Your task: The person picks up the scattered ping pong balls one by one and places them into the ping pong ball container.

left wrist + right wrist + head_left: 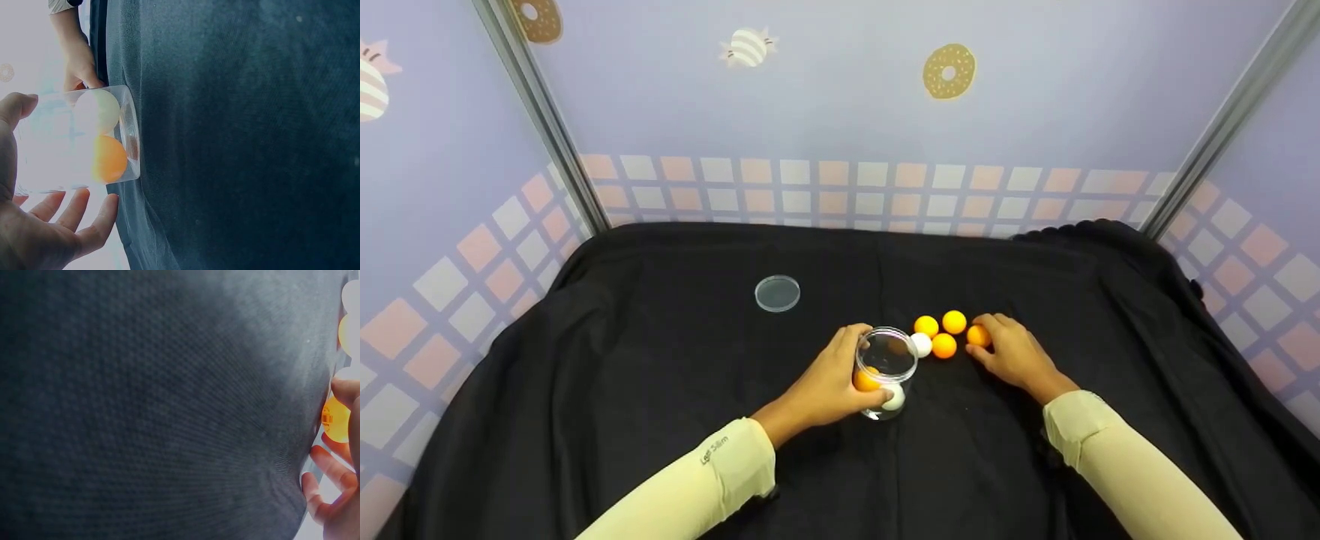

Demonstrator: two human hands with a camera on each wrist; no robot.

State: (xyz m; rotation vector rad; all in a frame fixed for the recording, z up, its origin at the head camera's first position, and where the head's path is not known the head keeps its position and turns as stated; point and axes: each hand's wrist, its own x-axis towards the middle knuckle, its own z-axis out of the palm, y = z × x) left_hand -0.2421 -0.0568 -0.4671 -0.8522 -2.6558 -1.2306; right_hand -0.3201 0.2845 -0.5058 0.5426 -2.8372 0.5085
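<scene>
My left hand (829, 379) grips a clear plastic jar (887, 354) round its side, thumb on the near side and fingers on the far side. Inside, at the bottom, lie an orange ping-pong ball (110, 159) and a white ping-pong ball (98, 112). To the right of the jar, my right hand (1016, 354) pinches another orange ping-pong ball (979, 335) between thumb and fingers; printed marks show on it in the right wrist view. Between the jar and this hand sit three loose orange balls (944, 346) and one white ball (921, 345), grouped close together.
A round clear lid (778, 293) lies flat beyond the left hand, to the left of the jar. Black cloth (697, 352) with folds covers the table. Patterned walls (840, 97) with metal corner posts rise behind and at both sides.
</scene>
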